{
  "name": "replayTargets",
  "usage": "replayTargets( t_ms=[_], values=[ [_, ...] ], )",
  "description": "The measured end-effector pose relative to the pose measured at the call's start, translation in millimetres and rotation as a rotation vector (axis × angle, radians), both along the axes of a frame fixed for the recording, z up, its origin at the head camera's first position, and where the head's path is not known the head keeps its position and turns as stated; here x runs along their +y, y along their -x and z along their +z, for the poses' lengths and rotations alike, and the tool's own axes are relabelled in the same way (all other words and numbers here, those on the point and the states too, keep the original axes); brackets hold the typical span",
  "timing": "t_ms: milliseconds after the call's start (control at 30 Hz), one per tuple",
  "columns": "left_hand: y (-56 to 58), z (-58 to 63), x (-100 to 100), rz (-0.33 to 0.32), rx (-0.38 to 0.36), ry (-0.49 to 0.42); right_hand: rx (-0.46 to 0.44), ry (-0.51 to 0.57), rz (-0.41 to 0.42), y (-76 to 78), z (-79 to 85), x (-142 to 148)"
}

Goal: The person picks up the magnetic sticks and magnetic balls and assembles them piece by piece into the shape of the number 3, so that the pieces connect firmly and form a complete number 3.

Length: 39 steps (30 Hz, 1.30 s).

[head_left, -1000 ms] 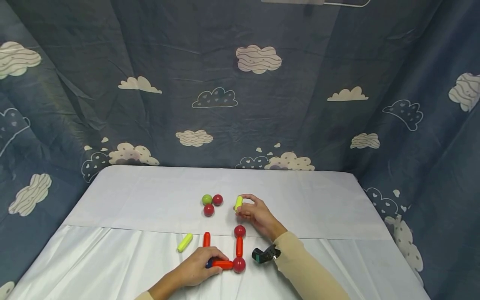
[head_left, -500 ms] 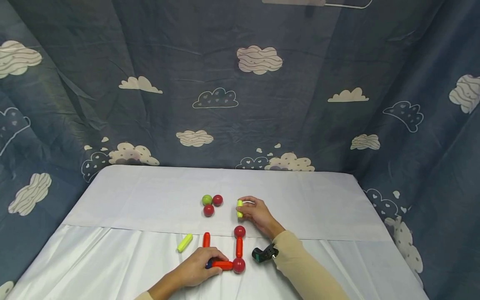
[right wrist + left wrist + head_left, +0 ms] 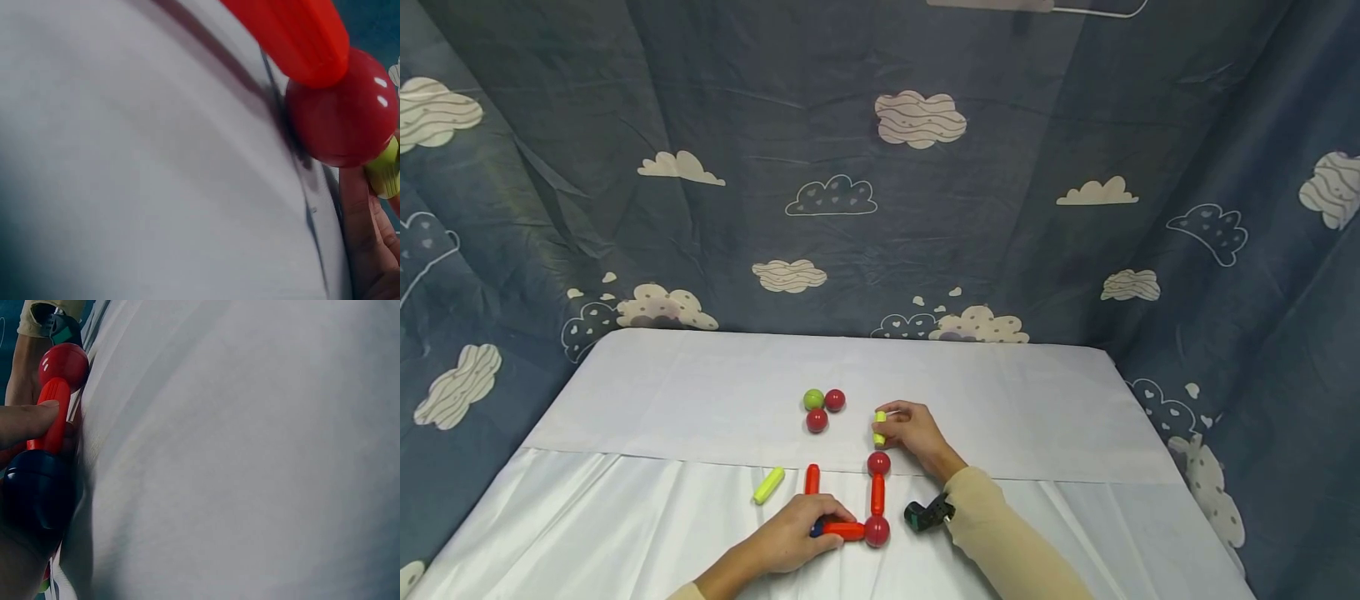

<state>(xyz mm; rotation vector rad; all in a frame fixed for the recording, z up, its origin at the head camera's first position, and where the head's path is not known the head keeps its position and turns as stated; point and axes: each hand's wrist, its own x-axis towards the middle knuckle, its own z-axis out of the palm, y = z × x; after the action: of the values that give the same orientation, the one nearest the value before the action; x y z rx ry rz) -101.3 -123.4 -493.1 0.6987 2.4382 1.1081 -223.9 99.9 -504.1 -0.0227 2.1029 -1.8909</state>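
In the head view, my left hand (image 3: 797,533) pinches a red toy rod (image 3: 846,531) between thumb and fingers. That rod joins a dark blue ball (image 3: 39,487), mostly covered by the hand in the head view, to a red ball (image 3: 877,532). A second red rod (image 3: 877,495) runs away from this ball to another red ball (image 3: 878,463). Beyond the left hand a third red rod (image 3: 812,479) sticks out, its near end hidden. My right hand (image 3: 917,435) pinches a yellow rod (image 3: 879,429) just beyond the far red ball, apparently with a small gap.
A loose yellow rod (image 3: 769,486) lies left of the joined pieces. Farther back, a green ball (image 3: 813,399) and two red balls, one nearer (image 3: 817,420) and one farther (image 3: 835,400), sit together on the white tablecloth (image 3: 1037,400). A cloud-patterned curtain (image 3: 985,242) hangs behind.
My right hand has brought the yellow rod nearer to the far red ball and straightened its slant. The left hand and the joined pieces have stayed in place.
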Motion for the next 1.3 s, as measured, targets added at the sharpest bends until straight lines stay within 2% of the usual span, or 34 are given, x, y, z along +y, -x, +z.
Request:
replayTargets(
  t_ms=[133,467,767,1300],
  values=[
    [0.1,0.6,0.5,0.004,-0.008,0.01,0.012,-0.04,0.005,-1.3,-0.4,0.3],
    [0.6,-0.2,0.8,-0.002,-0.004,0.002,0.018,-0.061,0.011,-2.0,-1.7,1.8],
    [-0.6,2.4,1.4,0.004,-0.001,0.01,0.035,-0.102,0.058,-3.4,-0.8,1.6],
    [0.0,1.2,1.5,-0.014,0.006,-0.019,0.047,-0.127,0.056,-6.1,-0.6,1.9]
  ],
)
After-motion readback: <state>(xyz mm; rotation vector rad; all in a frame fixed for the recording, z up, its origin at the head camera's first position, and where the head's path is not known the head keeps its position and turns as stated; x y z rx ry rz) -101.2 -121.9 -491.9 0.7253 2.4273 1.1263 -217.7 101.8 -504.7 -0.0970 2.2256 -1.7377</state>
